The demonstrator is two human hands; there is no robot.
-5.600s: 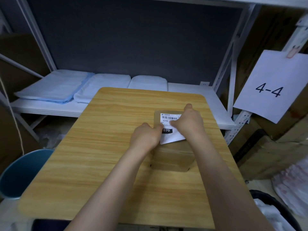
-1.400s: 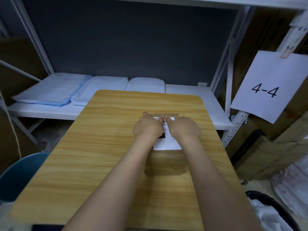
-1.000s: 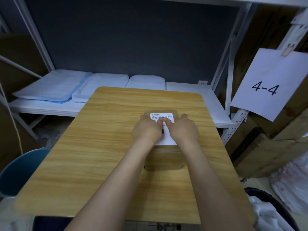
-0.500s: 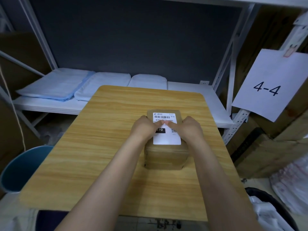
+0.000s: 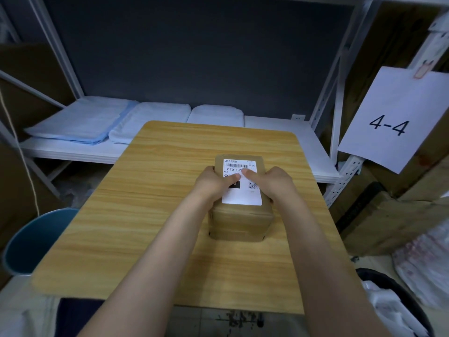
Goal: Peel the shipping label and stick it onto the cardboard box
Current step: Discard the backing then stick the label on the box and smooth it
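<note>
"Where was the cardboard box at that point?"

"On the wooden bench, a little right of the middle and nearer the far edge than the near one. The shipping label already lay flat on its top face, barcode toward the far edge."

"And the hands?"

"Both were on the box. The left hand curled round the box's left side, the right hand round its right, each with a thumb reaching in to press on the label's middle, tips almost touching. Neither was pinching anything; they were pressing, fingers partly curled."

"Why hold it so?"

"I'd judge the fingers at the sides steadied the box while the thumbs rubbed the label down so it stuck. The lower corners looked flat, though I couldn't be sure they had bonded."
</note>
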